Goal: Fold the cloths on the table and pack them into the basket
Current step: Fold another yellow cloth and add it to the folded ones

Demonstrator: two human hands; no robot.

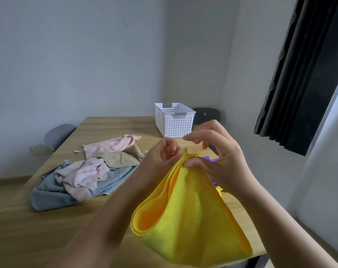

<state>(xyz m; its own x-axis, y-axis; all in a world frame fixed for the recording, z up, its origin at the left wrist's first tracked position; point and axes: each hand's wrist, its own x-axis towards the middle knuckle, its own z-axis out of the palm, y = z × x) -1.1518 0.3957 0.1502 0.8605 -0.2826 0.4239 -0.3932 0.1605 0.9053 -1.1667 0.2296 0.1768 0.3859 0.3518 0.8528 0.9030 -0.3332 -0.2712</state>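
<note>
A yellow cloth (191, 215) hangs doubled over above the wooden table (48, 229), its corners gathered at the top. My left hand (162, 157) and my right hand (214, 151) both pinch those corners together, thumbs touching the fabric. To the left lies a heap of cloths: a blue towel (54, 194), a crumpled pink cloth (81, 176), a beige cloth (121, 157) and a second pink cloth (112, 145). A purple cloth (210, 158) peeks out behind my right hand. The white perforated basket (174, 120) stands at the table's far edge.
A grey chair (57, 134) stands at the table's left side and a dark chair (206, 115) behind the basket. Black curtains (299, 74) hang at the right. Walls close in behind the table.
</note>
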